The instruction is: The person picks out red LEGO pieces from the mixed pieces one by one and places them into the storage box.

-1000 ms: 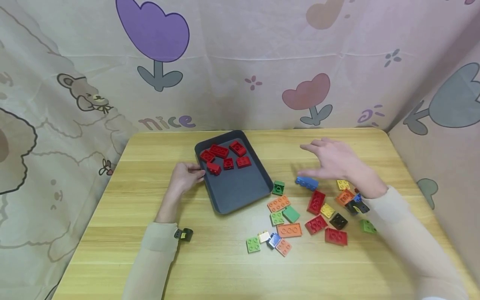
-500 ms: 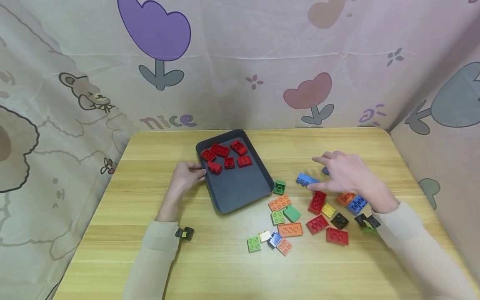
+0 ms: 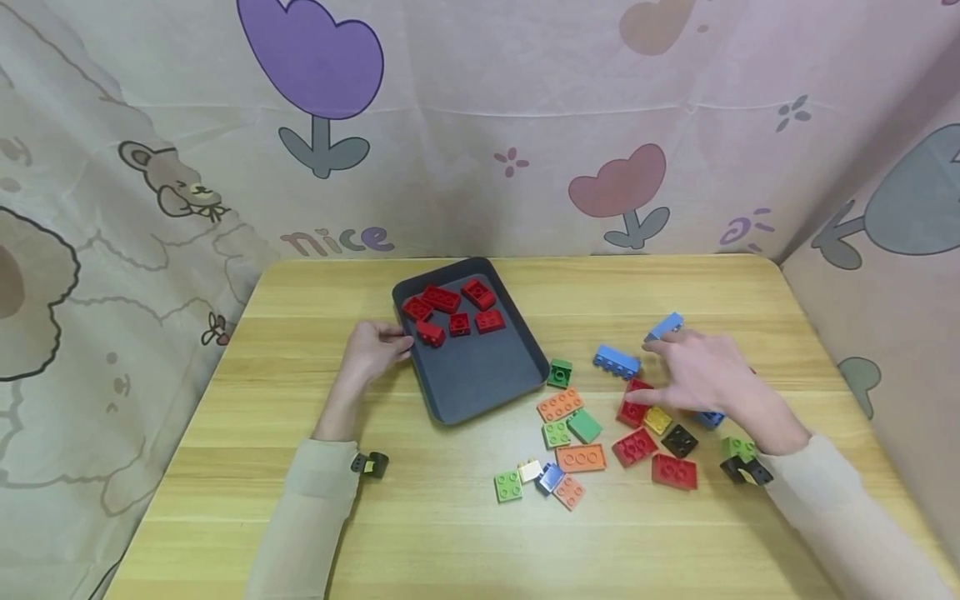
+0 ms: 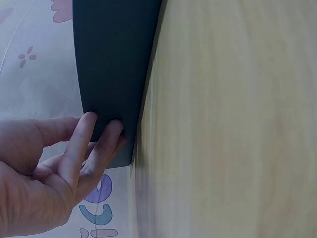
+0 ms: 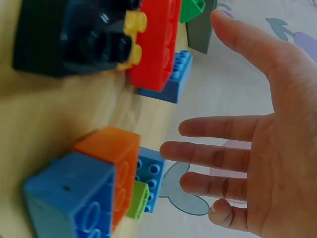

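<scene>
A dark grey tray lies tilted on the table, several red bricks in its far half. My left hand grips its left side near the rim; in the left wrist view the fingers lie against the outer wall. My right hand hovers over the loose bricks at the right, palm down, holding nothing. Its thumb overlaps a red brick, and its fingertips reach a blue brick. In the right wrist view the fingers are spread above an orange brick and a blue one.
Another blue brick lies between tray and right hand. Near the tray's right corner are a dark green brick and an orange one. Closer to me lie a red brick, a black brick and a light green one.
My right hand has moved right and toward me, lowering over the bricks, and the far blue brick has come into sight. The left hand stays at the tray.
</scene>
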A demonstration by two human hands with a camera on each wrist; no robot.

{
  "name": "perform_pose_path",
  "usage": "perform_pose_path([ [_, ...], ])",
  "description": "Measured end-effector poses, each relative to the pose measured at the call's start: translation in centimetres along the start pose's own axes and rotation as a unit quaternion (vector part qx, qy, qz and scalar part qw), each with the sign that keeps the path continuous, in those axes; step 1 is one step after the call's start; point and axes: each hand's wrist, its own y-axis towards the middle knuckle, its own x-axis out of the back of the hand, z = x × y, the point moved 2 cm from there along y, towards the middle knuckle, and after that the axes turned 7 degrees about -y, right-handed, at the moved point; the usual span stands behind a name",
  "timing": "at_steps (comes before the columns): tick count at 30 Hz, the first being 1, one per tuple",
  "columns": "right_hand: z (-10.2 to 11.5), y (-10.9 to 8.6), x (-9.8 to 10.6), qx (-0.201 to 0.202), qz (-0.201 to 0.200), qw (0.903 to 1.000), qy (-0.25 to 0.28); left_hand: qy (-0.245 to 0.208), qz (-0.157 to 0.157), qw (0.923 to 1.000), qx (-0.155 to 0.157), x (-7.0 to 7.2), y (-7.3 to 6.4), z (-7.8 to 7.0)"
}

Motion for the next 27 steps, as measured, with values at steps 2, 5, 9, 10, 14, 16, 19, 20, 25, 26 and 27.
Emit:
perform_pose_path([
  [2, 0.2, -0.3, -0.2, 0.0, -0.002, 1.0, 0.005, 0.0, 0.0, 1.0, -0.001, 0.0, 0.0, 0.0],
  [5, 0.4, -0.5, -0.6, 0.001, -0.004, 1.0, 0.009, 0.001, -0.001, 1.0, -0.001, 0.0, 0.0, 0.0],
  [9, 0.6, -0.8, -0.9, 0.002, -0.004, 1.0, 0.007, 0.002, -0.001, 1.0, -0.002, 0.0, 0.0, 0.0],
  [10, 0.7, -0.9, -1.0, 0.003, -0.004, 1.0, 0.006, 0.002, -0.001, 1.0, -0.001, 0.0, 0.0, 0.0],
  [14, 0.9, -1.1, -1.3, 0.006, -0.003, 0.9999, 0.011, 0.002, -0.001, 1.0, -0.001, 0.0, 0.0, 0.0],
  [16, 1.0, -1.1, -1.3, 0.006, -0.002, 0.9999, 0.012, 0.004, -0.002, 1.0, -0.001, 0.0, 0.0, 0.0],
  [19, 1.2, -1.2, -1.4, 0.005, -0.001, 0.9999, 0.011, 0.006, -0.001, 1.0, -0.002, 0.0, 0.1, 0.0],
  [20, 1.2, -1.3, -1.4, 0.005, 0.0, 0.9999, 0.012, 0.006, -0.001, 1.0, -0.002, 0.0, 0.1, 0.0],
  [25, 1.4, -1.5, -1.7, 0.004, 0.004, 0.9999, 0.016, 0.01, -0.001, 0.9999, -0.005, 0.0, 0.0, 0.0],
  [26, 1.5, -1.5, -1.7, 0.003, 0.004, 0.9999, 0.016, 0.013, 0.0, 0.9999, -0.006, -0.1, 0.0, 0.0],
  [27, 1.6, -1.5, -1.7, 0.003, 0.003, 0.9999, 0.016, 0.014, 0.001, 0.9999, -0.006, -0.1, 0.0, 0.0],
])
